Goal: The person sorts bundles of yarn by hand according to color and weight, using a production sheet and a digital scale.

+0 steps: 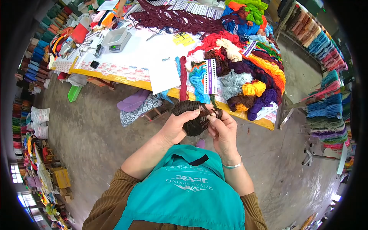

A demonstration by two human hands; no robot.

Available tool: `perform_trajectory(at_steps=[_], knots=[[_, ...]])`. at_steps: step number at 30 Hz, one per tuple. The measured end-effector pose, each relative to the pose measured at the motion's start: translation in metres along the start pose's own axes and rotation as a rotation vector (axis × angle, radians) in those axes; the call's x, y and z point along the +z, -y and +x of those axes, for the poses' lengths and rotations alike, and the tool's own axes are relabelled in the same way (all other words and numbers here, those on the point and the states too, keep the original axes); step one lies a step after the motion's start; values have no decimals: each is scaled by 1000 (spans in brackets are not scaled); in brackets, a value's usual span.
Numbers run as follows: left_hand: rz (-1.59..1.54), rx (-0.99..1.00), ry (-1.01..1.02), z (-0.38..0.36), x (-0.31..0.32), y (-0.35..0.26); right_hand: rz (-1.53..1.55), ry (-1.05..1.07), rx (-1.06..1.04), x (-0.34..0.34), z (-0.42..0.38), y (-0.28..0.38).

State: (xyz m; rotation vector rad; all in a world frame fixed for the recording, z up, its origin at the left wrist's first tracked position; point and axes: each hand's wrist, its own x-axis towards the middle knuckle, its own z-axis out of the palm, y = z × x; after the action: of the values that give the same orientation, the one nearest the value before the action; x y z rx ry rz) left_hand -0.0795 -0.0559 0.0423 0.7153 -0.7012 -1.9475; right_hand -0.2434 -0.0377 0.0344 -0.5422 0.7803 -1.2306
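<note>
A bundle of dark brown yarn [193, 125] is held in front of my apron, just off the table's near edge. My left hand [180, 123] wraps round its near side, with the thumb lying along the top. At its right end, the thumb and fingers of my right hand [223, 128] pinch strands of the same yarn. Some fingertips of both hands are hidden behind the bundle. Beyond it on the table lie a dark red skein [183, 78], a blue skein [197, 82] and a card with coloured dots [210, 76].
The table [126, 78] holds a scale [117, 40], a white sheet [164, 78], maroon yarn [174, 19] and a heap of coloured yarns [245, 82]. Beneath the near edge stands a stool with a patterned cushion [140, 109]. Racks of skeins [326, 96] line the right side.
</note>
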Motion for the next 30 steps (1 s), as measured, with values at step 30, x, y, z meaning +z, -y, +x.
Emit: perform_trajectory(at_steps=[30], knots=[[109,38,-1,7,-9,-6,-97,71,59,-1,7,3]])
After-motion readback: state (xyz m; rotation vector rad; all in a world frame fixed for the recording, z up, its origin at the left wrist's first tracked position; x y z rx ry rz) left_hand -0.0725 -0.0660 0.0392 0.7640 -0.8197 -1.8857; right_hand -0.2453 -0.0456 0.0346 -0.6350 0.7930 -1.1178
